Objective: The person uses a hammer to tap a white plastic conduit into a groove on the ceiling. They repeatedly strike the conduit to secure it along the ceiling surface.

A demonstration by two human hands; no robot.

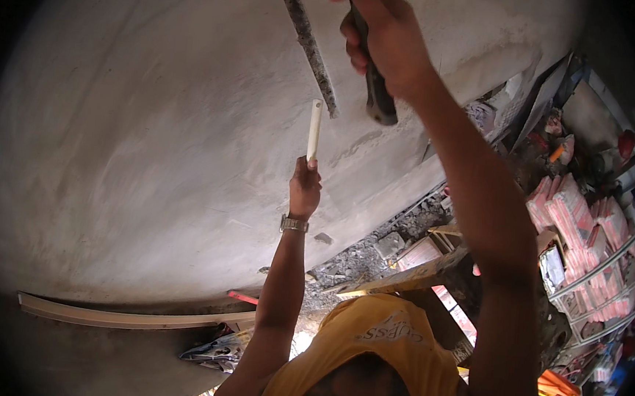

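Observation:
My left hand (pixel 305 190), with a watch (pixel 294 224) at its wrist, is closed round the lower end of a slim white stick (pixel 315 130). The stick points upward and shows a small dark spot near its top. Its tip lies close to the lower end of a narrow rough groove (pixel 307 44) in the grey plastered wall (pixel 159 150). Higher and to the right, my right hand (pixel 391 45) grips a black-handled tool (pixel 379 99). The handle's butt hangs below the fist; the tool's working end cannot be seen.
Broken rubble (pixel 357 263) lies along the wall's foot. A wooden plank (pixel 407 278) sits behind my body. To the right are stacked pink-and-white packs (pixel 577 220) beside a metal rack (pixel 596 273), with an orange bag (pixel 558 389) lower down. A long pale strip (pixel 125 318) lies at lower left.

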